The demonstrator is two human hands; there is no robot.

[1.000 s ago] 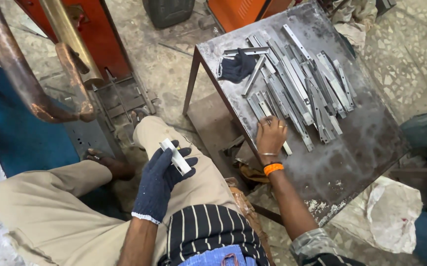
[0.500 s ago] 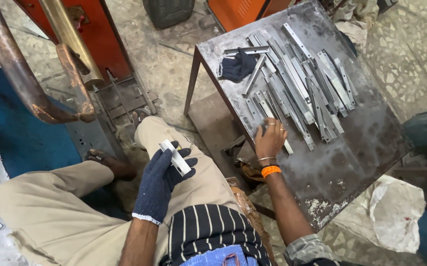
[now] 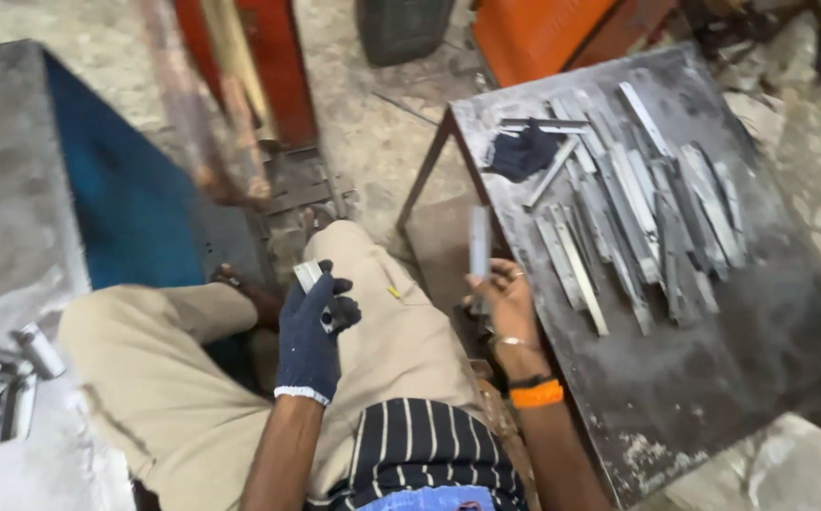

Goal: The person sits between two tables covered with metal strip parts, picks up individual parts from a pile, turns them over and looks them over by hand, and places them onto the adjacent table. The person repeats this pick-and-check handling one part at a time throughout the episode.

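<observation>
My bare right hand [image 3: 503, 301] pinches a flat metal strip [image 3: 478, 248] upright, its long axis pointing away from me, just right of my gloved left hand [image 3: 314, 326], which is closed around a short metal piece [image 3: 308, 276] over my knee.

Dull grey metal strips [image 3: 618, 203] — scuffed, matt steel table [image 3: 704, 397] — knitted cloth glove [image 3: 308, 336].

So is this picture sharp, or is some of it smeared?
Head view: the rusty pipe frame at upper left is streaked with motion blur; the grey metal strips on the dark steel table look soft; light is flat with no hard glare; the blue-gloved left hand and bare right hand are fairly clear.
</observation>
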